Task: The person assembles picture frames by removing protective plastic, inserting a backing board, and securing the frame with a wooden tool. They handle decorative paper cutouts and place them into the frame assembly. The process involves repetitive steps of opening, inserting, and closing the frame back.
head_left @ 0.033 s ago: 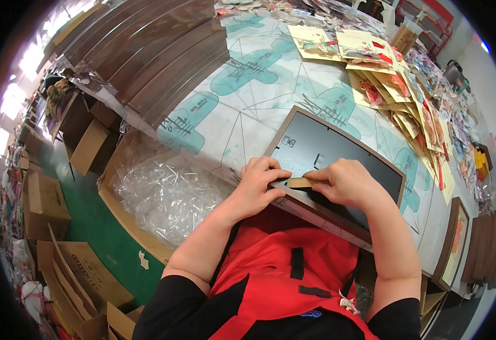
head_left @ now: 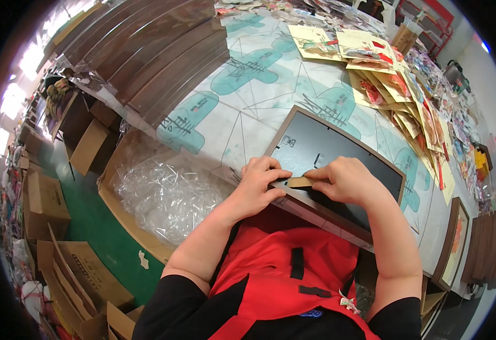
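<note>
A picture frame [head_left: 367, 148] with a brown border and black backing lies back side up at the table's near edge, tilted to the right. My left hand [head_left: 257, 182] grips its near left corner, fingers on top and thumb against the outer side. My right hand [head_left: 341, 180] is closed in a pinch on a flat tan strip [head_left: 299, 182], whose other end reaches the frame's inner edge close to my left fingertips. I cannot make out what the strip is made of. Small dark tabs show along the backing's rim.
Stacked brown frames in clear wrap [head_left: 151, 62] stand at the far left. Cream cards with red decorations [head_left: 398, 85] are piled at the right. An open carton of clear plastic wrap [head_left: 163, 192] sits left of me. Another upright frame [head_left: 451, 243] stands at the right edge.
</note>
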Demonstrator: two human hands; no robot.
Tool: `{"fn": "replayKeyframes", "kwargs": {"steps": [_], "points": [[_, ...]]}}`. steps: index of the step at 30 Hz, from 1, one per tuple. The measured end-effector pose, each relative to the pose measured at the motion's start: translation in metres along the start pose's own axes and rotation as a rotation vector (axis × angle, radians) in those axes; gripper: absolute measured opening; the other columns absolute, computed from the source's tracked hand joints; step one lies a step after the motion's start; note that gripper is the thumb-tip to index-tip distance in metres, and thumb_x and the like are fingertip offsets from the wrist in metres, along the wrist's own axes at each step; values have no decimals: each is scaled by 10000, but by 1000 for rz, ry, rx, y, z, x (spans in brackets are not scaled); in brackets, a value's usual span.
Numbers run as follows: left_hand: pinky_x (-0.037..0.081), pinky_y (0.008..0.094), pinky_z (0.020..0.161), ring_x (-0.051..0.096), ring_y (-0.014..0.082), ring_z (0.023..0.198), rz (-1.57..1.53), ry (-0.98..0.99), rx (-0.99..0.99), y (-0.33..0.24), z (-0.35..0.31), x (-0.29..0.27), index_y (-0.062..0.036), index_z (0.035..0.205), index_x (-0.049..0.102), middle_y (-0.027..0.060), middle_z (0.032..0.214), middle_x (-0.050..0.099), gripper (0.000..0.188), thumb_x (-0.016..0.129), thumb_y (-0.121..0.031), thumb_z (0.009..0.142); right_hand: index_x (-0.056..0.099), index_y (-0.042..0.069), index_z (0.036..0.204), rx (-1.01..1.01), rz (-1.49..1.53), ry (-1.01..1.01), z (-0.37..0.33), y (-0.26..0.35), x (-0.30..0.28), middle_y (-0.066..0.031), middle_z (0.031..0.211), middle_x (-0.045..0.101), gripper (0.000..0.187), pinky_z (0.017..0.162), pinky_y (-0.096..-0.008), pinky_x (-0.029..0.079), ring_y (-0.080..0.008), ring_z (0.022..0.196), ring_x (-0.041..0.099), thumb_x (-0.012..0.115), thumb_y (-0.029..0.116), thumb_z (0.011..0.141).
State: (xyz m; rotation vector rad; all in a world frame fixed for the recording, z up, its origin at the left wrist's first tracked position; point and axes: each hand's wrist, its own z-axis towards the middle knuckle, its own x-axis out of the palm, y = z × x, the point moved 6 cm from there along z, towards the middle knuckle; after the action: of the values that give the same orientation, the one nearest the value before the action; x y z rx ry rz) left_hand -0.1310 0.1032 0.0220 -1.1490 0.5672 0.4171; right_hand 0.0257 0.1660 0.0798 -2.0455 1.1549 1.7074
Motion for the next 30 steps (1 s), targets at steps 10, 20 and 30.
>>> {"fn": "replayKeyframes", "kwargs": {"steps": [10, 20, 30], "points": [[332, 369, 927, 449, 260, 1025, 15, -7, 4, -1, 1, 3, -113, 1047, 666, 60, 1036, 529, 342, 694, -126, 707, 694, 266, 1013, -236, -7, -353, -12, -10, 18, -76, 636, 613, 206, 503, -388, 448, -282, 557, 595, 640, 271, 815], [356, 367, 910, 455, 276, 1017, 22, -16, 31, -3, 1, 1, -83, 1025, 638, 81, 1040, 527, 331, 703, -121, 703, 707, 280, 1008, -190, -67, -138, 6, -6, 1, -78, 673, 637, 224, 545, -400, 469, -286, 600, 614, 634, 265, 796], [321, 361, 884, 456, 257, 1004, -6, -46, 51, 4, -4, 3, -101, 993, 630, 53, 1020, 539, 309, 718, -119, 697, 670, 191, 965, -321, -517, -327, -19, 40, -5, -58, 627, 584, 206, 505, -348, 473, -234, 578, 618, 616, 211, 768]]}}
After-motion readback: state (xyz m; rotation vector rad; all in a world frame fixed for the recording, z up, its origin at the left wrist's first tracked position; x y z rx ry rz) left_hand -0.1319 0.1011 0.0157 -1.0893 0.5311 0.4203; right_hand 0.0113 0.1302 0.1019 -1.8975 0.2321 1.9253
